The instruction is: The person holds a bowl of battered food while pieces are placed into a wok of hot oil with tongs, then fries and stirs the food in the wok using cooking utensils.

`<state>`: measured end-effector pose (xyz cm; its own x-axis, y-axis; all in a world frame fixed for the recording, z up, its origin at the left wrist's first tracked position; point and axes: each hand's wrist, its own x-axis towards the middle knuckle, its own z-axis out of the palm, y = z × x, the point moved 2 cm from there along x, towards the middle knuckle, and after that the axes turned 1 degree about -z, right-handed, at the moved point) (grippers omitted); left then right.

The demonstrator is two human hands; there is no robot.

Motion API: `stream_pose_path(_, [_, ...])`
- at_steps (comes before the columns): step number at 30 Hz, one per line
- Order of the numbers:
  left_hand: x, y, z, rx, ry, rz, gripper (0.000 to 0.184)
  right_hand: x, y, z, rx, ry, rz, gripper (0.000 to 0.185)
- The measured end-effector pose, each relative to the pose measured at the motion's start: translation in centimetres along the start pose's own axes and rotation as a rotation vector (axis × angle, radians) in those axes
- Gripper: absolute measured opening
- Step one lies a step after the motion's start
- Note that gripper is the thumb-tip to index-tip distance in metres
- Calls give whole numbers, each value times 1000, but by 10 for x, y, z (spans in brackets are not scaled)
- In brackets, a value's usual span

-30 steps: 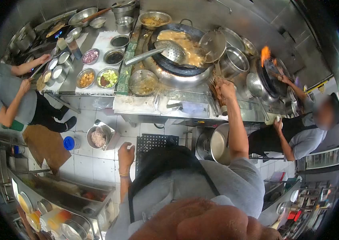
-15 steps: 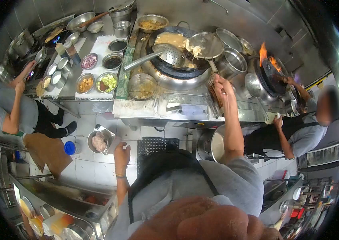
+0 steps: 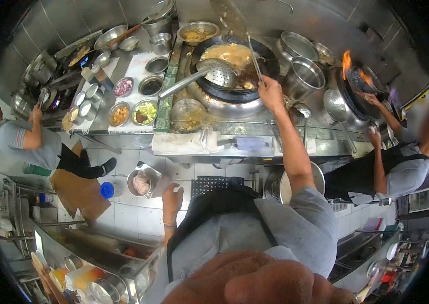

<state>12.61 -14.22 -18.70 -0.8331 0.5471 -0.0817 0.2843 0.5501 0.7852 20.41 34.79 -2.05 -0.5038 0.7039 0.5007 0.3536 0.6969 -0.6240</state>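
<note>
My right hand (image 3: 272, 94) is wrapped round the handle of a mesh strainer (image 3: 230, 19), which is raised and blurred above a large wok (image 3: 275, 63). In the wok, pale battered pieces (image 3: 227, 52) fry in dark oil. Across the wok's left side lies a perforated skimmer (image 3: 223, 74), its long handle pointing left. My left hand (image 3: 172, 198) hangs low with loosely curled fingers apart and nothing visible in them. Close beside it is a metal pot (image 3: 139, 183) with raw pale meat (image 3: 141, 183); I cannot tell whether they touch.
Left of the wok are bowls of red onion (image 3: 123, 86), diced orange pieces (image 3: 119, 115) and chopped green vegetable (image 3: 145, 112). A steel pot (image 3: 305, 74) and ladle (image 3: 302, 110) are to the right. Co-workers stand left (image 3: 24, 139) and right (image 3: 407, 169), the right one near flames (image 3: 346, 64).
My right hand has swung the strainer up and left, from lying flat over the wok to tilted above it. Fewer pieces show in its mesh. The whole view has shifted slightly.
</note>
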Motion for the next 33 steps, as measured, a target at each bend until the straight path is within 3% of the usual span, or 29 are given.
stream_pose_path(3, [0,-11,16,25,-7,-16,21,-3,41,18,-84,-218,93,31])
stream_pose_path(7, [2,-21,31,44,-42,17,22,-3,47,6,-134,-245,11,34])
stream_pose_path(8, [1,-8,27,58,-83,-54,22,-6,35,-4,-111,-221,13,34])
stream_pose_path(13, [19,12,30,89,-83,71,22,-5,15,-10,42,-155,-55,32])
stream_pose_path(14, [24,26,31,78,-94,66,22,3,25,-9,15,-263,8,36])
stream_pose_path(17, [32,46,29,103,-112,77,22,11,48,-13,-164,-306,-16,36])
stream_pose_path(18, [39,24,37,167,-81,194,23,8,52,-13,-166,-265,-60,34])
stream_pose_path(21, [34,40,36,69,-103,43,24,2,23,-26,-193,-236,-30,32])
stream_pose_path(25, [26,46,42,122,-137,170,22,11,27,-16,-44,-233,-110,31])
stream_pose_path(30, [32,33,50,91,-169,56,21,23,54,-26,-181,-350,-84,32])
stream_pose_path(33, [29,33,44,97,-137,40,24,11,43,-50,-115,-205,20,32])
